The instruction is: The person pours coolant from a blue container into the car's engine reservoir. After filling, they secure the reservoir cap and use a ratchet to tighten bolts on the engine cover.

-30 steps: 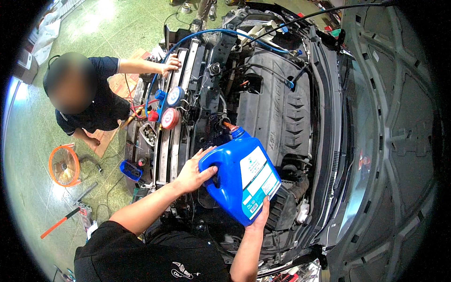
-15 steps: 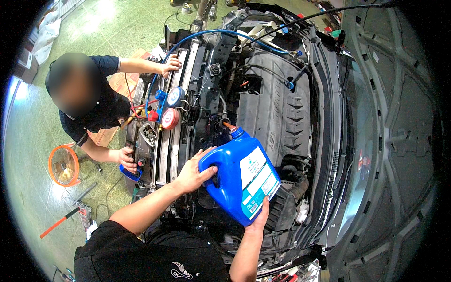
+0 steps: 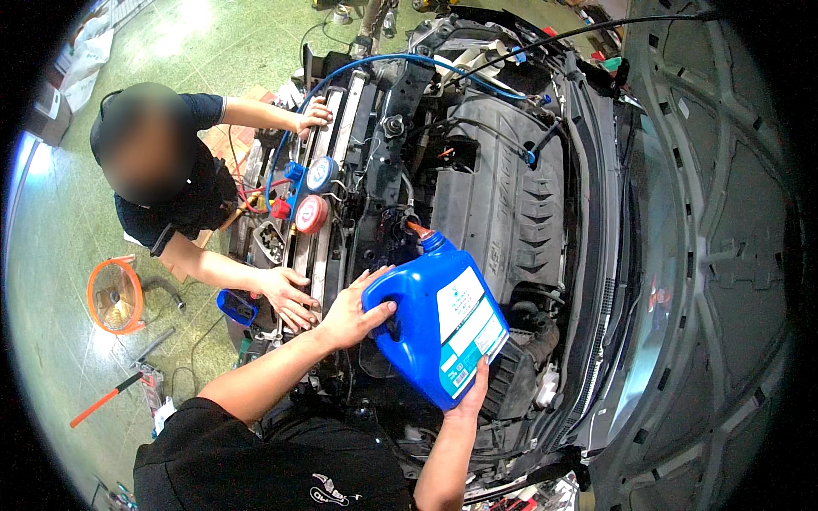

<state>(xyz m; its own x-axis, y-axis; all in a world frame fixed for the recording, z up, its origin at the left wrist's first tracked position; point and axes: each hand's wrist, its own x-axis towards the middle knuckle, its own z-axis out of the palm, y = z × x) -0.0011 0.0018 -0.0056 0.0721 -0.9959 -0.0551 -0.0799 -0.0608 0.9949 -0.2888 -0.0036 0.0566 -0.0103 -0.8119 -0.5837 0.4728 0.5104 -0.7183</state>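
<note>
A large blue plastic jug point(image 3: 417, 298) with a white and teal label is tilted over the engine bay, mouth away from me. My left hand point(image 3: 354, 313) is closed around its handle. Under the lower end, my right hand point(image 3: 474, 393) supports the jug, thumb along the label side. Reddish-orange liquid point(image 3: 418, 228) shows at the mouth, running toward a filler opening point(image 3: 400, 220) beside the engine cover point(image 3: 503, 196). How much is inside cannot be seen.
Across the front of the car, a co-worker point(image 3: 170, 187) leans in, both hands near the radiator point(image 3: 341, 111). A gauge set point(image 3: 311, 194) with blue and red dials rests there. The raised hood point(image 3: 724, 255) fills the right. An orange-rimmed fan point(image 3: 115, 295) stands on the floor.
The co-worker's nearer hand has moved right, from beside the blue container to the radiator edge close to my left hand. My hands and the jug have barely moved.
</note>
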